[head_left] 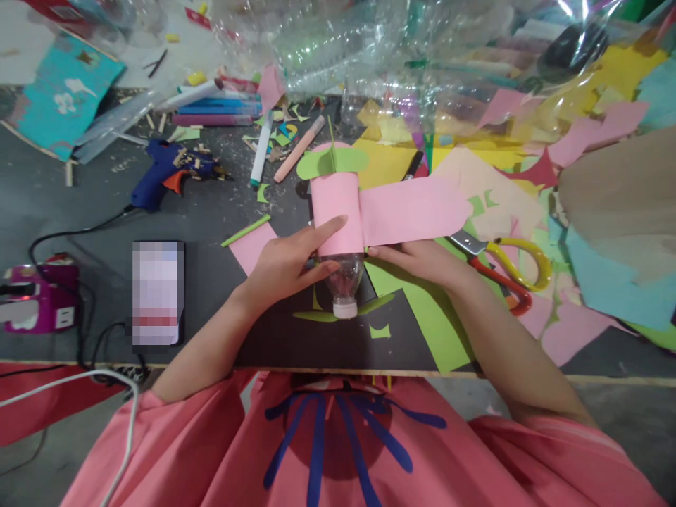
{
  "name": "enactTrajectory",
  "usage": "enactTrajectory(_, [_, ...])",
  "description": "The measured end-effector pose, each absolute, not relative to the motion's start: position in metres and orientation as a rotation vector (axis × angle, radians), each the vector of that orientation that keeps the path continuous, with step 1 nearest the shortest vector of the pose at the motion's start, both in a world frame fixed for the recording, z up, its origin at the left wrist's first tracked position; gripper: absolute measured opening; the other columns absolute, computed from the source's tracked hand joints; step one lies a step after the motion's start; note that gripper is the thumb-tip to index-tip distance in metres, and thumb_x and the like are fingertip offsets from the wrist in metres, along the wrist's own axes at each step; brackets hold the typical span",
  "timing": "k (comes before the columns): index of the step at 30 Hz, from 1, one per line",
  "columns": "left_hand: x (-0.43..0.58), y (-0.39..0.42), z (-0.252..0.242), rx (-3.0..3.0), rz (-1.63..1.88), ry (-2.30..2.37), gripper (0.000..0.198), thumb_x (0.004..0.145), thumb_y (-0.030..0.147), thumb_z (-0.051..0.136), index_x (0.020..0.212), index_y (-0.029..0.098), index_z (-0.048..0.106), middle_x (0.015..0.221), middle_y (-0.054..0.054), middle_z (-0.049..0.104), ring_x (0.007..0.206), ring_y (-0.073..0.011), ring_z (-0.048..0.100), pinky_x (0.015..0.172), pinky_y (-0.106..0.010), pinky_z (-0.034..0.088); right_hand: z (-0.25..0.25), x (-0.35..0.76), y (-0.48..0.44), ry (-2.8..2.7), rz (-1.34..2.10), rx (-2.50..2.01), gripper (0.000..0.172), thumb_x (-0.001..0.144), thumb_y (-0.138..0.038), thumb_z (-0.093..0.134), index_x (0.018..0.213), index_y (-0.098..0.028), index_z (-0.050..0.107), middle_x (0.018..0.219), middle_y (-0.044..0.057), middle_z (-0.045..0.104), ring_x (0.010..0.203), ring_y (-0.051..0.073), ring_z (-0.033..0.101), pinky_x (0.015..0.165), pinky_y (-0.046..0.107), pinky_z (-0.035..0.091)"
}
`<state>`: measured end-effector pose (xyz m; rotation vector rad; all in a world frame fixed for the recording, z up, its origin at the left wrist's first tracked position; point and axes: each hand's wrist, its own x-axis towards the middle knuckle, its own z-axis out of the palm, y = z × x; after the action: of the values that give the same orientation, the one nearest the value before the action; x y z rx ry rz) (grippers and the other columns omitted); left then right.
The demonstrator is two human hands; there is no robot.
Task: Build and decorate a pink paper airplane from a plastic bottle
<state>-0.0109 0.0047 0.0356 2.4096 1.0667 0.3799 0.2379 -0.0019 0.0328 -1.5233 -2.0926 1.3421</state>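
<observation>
A clear plastic bottle [348,271] with a white cap [345,308] lies with its cap toward me, its body wrapped in pink paper [338,193]. From the wrap a pink strip with a rounded end [417,208] sticks out to the right. Rounded green paper pieces [348,161] stand at the bottle's far end. My left hand [288,260] is closed around the bottle's left side, index finger on the wrap and thumb near the shoulder. At its right side, my right hand [417,260] grips the bottle under the strip's near edge; most of its fingers are hidden.
Scissors [496,264] and green paper [438,317] lie at the right, among many paper scraps. To the left are a blue glue gun [169,172], a phone [157,292] and a purple device with cables [45,299]. Markers [261,148] and clear plastic [327,49] fill the back.
</observation>
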Motion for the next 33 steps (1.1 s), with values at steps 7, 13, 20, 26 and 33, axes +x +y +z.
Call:
enactTrajectory(7, [-0.0111, 0.005, 0.0351, 2.408, 0.38, 1.069, 0.061, 0.094, 0.055, 0.032, 0.142, 0.018, 0.039, 0.093, -0.006, 0.065, 0.061, -0.0107, 0.052, 0.056, -0.021, 0.039, 0.0346, 0.2369, -0.0012, -2.037, 1.403, -1.492, 0.051, 0.088, -0.055, 0.049, 0.13, -0.026, 0.056, 0.142, 0.005, 0.052, 0.132, 0.029, 0.048, 0.112, 0.05, 0.036])
enactTrajectory(13, [-0.0103, 0.0053, 0.0341, 2.424, 0.394, 1.06, 0.063, 0.094, 0.058, 0.029, 0.141, 0.018, 0.04, 0.089, -0.005, 0.065, 0.063, -0.0113, 0.053, 0.057, -0.021, 0.039, 0.0342, 0.2373, 0.0004, -1.93, 1.464, -1.566, 0.056, 0.082, -0.057, 0.055, 0.127, -0.024, 0.059, 0.136, 0.006, 0.058, 0.129, 0.031, 0.051, 0.112, 0.051, 0.036])
enactTrajectory(20, [-0.01, 0.0055, 0.032, 2.429, 0.425, 1.029, 0.065, 0.094, 0.059, 0.028, 0.14, 0.015, 0.04, 0.098, -0.008, 0.067, 0.064, -0.0112, 0.054, 0.059, -0.021, 0.041, 0.0339, 0.2388, 0.0017, -1.82, 1.627, -1.513, 0.06, 0.079, -0.056, 0.06, 0.132, -0.027, 0.056, 0.14, 0.001, 0.054, 0.133, 0.029, 0.047, 0.115, 0.047, 0.033])
enactTrajectory(26, [-0.0102, 0.0065, 0.0322, 2.406, 0.412, 1.038, 0.066, 0.093, 0.061, 0.027, 0.141, 0.017, 0.04, 0.099, -0.008, 0.068, 0.066, -0.012, 0.056, 0.059, -0.021, 0.042, 0.0314, 0.2404, 0.0027, -1.782, 1.659, -1.481, 0.061, 0.079, -0.058, 0.061, 0.131, -0.029, 0.056, 0.143, 0.001, 0.051, 0.135, 0.029, 0.044, 0.117, 0.049, 0.03])
enactTrajectory(33, [-0.0101, 0.0069, 0.035, 2.363, 0.403, 1.041, 0.065, 0.093, 0.061, 0.029, 0.141, 0.018, 0.04, 0.098, -0.007, 0.068, 0.066, -0.0114, 0.055, 0.058, -0.021, 0.041, 0.0291, 0.2418, 0.0042, -1.767, 1.611, -1.5, 0.064, 0.076, -0.057, 0.064, 0.133, -0.03, 0.054, 0.142, 0.001, 0.052, 0.135, 0.029, 0.045, 0.116, 0.05, 0.032])
